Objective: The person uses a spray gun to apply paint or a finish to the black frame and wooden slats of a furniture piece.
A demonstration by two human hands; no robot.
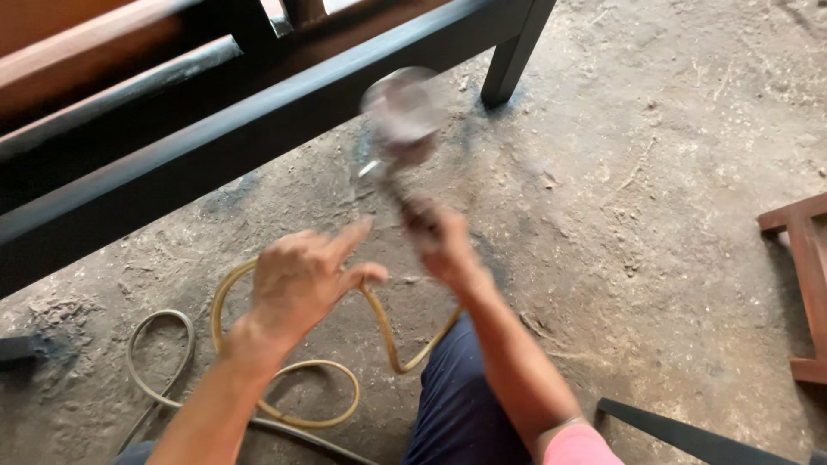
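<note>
While the right hand (444, 245) is wrapped tight around the handle of a spray gun (401, 129), the gun's round metal cup sits on top, blurry, pointing up toward the black-painted wooden frame (215, 146). This grip lets the nozzle face the wood. The left hand (301, 280) holds nothing; its fingers are loose and partly spread, just above the yellow hose (379, 331) looping over the dirt floor (672, 172). A reddish wooden piece (805, 275) stands well apart.
</note>
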